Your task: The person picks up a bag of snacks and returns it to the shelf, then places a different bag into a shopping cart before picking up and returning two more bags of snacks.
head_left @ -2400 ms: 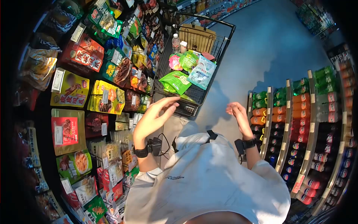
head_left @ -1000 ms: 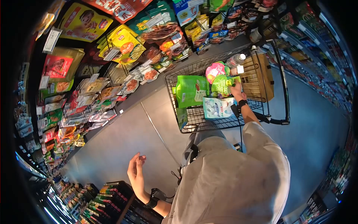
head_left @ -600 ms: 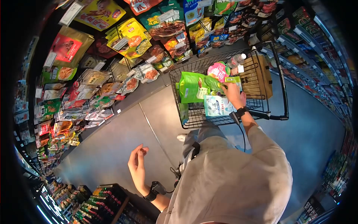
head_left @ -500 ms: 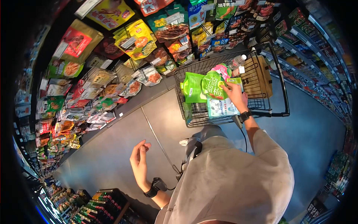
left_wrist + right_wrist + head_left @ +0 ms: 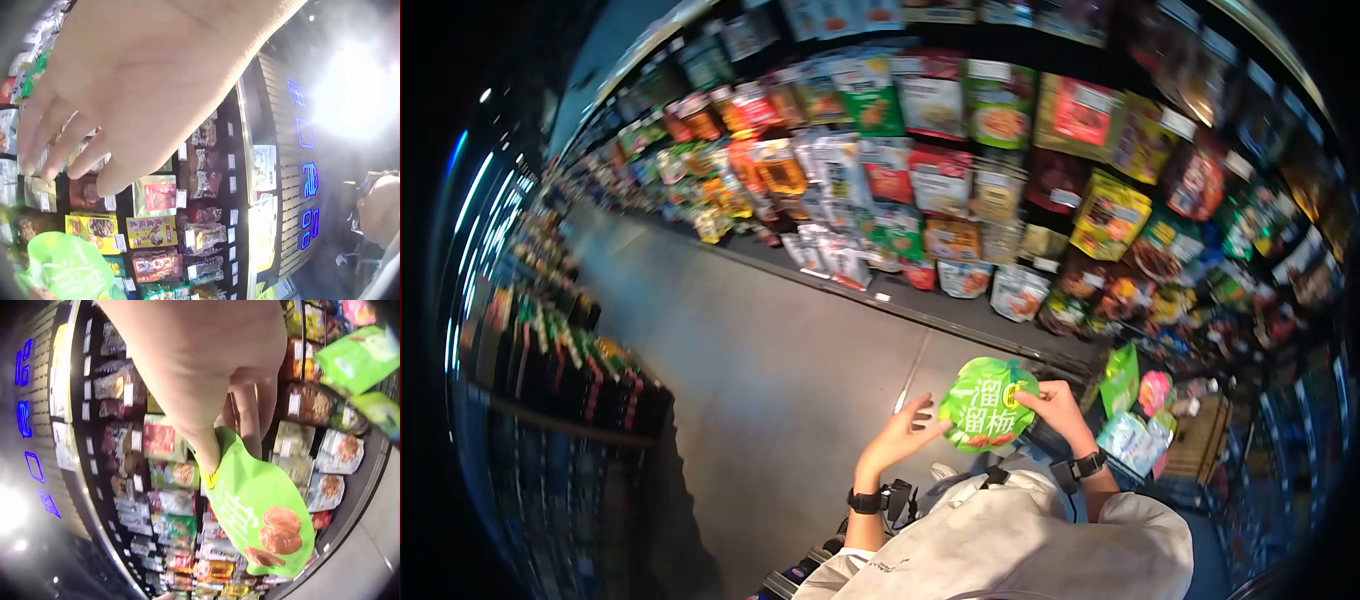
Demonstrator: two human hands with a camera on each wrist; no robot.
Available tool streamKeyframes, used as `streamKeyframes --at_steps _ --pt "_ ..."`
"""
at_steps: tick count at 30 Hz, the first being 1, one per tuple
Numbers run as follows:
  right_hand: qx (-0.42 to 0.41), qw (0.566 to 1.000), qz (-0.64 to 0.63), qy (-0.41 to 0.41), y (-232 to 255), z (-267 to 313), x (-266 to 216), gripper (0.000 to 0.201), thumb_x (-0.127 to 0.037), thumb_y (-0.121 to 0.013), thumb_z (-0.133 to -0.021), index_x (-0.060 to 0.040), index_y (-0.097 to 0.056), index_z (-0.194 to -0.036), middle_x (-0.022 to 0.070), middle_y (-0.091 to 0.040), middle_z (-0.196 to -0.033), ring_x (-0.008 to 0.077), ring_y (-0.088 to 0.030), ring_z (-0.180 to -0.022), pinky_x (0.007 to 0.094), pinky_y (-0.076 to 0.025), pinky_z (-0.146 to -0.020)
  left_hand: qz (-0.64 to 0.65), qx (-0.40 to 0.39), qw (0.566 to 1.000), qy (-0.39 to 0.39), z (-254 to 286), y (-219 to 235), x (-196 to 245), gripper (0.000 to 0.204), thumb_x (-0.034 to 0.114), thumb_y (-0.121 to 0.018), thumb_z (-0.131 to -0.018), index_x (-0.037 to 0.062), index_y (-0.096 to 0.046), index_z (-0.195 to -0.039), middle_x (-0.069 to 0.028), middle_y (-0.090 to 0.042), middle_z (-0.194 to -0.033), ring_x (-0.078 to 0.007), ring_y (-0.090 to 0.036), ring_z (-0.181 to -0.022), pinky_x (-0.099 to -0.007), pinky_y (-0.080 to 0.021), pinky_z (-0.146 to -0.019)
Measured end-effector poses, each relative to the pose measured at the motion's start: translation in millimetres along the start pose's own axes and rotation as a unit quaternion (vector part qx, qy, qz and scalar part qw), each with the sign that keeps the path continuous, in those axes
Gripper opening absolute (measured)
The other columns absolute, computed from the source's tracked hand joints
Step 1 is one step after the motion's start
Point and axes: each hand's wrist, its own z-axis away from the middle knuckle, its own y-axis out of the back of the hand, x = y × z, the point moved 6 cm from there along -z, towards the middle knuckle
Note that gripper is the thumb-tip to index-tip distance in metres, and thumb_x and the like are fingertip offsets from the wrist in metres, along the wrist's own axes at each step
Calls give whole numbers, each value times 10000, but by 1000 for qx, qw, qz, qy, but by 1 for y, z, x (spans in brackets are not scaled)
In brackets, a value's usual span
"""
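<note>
Pinched at its right edge by my right hand (image 5: 1062, 412) is a bright green bag of dried plums (image 5: 990, 410), held up in front of my body. In the right wrist view the thumb lies on the front of the bag (image 5: 256, 506), over printed brown fruit. My left hand (image 5: 900, 432) is by the bag's left edge in the head view, fingers extended and slightly spread. The left wrist view shows the bag (image 5: 69, 265) at lower left, below the loose fingers of that hand (image 5: 125, 94), whose palm holds nothing.
A black wire cart at the right carries a green pouch (image 5: 1120, 380), a pink pack (image 5: 1155, 392), a pale blue bag (image 5: 1135, 440) and a brown carrier (image 5: 1205, 440). Hanging snack packs (image 5: 940, 105) fill the shelf ahead. Bottle racks (image 5: 560, 370) stand left, beyond grey floor (image 5: 740, 330).
My right hand has lifted the green plum bag out of the cart. The left hand has come near it. The view has turned left, so the cart now lies at the right edge.
</note>
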Motion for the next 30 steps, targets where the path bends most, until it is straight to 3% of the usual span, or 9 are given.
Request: streamKeyframes --at_steps 3,4,8,14,18,21,22,25,30 --pt "-82 997 3 1 -70 -31 -32 267 -221 -737 -978 42 -783 -960 -1 -740 -832 21 -594 -731 240 -484 -626 79 -107 991 25 19 32 -12 524 338 -741 -965 -57 -631 -1290 -95 -732 -1083 -127 -659 -953 -307 -536 -851" --pt "-103 994 22 1 -87 -41 -38 277 -228 -732 -982 42 -783 -955 -2 -738 -829 24 -596 -735 243 -486 -630 121 -118 984 62 28 46 -10 410 256 -758 -963 -43 -685 -1234 -38 -743 -1074 -72 -636 -943 -285 -540 -852" --pt "-194 981 -2 -6 -148 -85 -47 318 -264 -714 -997 46 -777 -981 9 -743 -871 41 -606 -775 248 -491 -672 99 -41 992 71 38 102 -33 335 250 -766 -955 -29 -741 -1140 -20 -754 -986 -62 -631 -884 -271 -531 -816" --pt "-313 944 -105 -18 -231 -173 -62 334 -288 -679 -1021 30 -776 -996 6 -743 -903 57 -625 -808 255 -507 -728 151 8 986 69 21 186 -40 308 209 -815 -907 -14 -758 -1111 -8 -759 -947 -52 -631 -854 -262 -535 -781" --pt "-333 940 -73 16 -268 -259 -58 457 -406 -567 -1070 12 -746 -1029 -13 -730 -938 71 -624 -853 273 -510 -793 140 45 988 42 -34 254 -15 280 207 -832 -890 0 -771 -1067 22 -748 -892 -28 -608 -800 -248 -514 -721" --pt "-269 962 -53 -15 -285 -320 -52 508 -448 -521 -1082 14 -732 -1059 -15 -718 -963 89 -616 -899 276 -499 -825 86 25 995 36 -90 299 -6 273 237 -832 -893 11 -774 -1034 48 -712 -833 -26 -551 -731 -245 -461 -645" --pt "-275 959 -60 -21 -291 -333 -79 543 -469 -485 -1091 18 -723 -1059 -5 -713 -958 101 -607 -904 283 -489 -820 75 14 996 42 -109 314 -1 288 280 -824 -901 17 -771 -1005 60 -673 -790 -34 -502 -718 -253 -416 -627" --pt "-296 954 5 -39 -300 -389 -99 553 -467 -474 -1095 25 -719 -1041 10 -711 -933 99 -600 -868 291 -487 -786 71 7 997 8 -160 355 10 305 305 -814 -909 15 -767 -991 58 -661 -791 -41 -490 -741 -264 -417 -653" --pt "-294 953 -50 -57 -352 -476 -98 591 -470 -437 -1105 48 -712 -1033 33 -712 -925 85 -605 -866 280 -484 -751 86 33 993 72 -207 431 -25 343 323 -813 -910 16 -753 -1051 60 -660 -830 -47 -481 -757 -269 -418 -669"
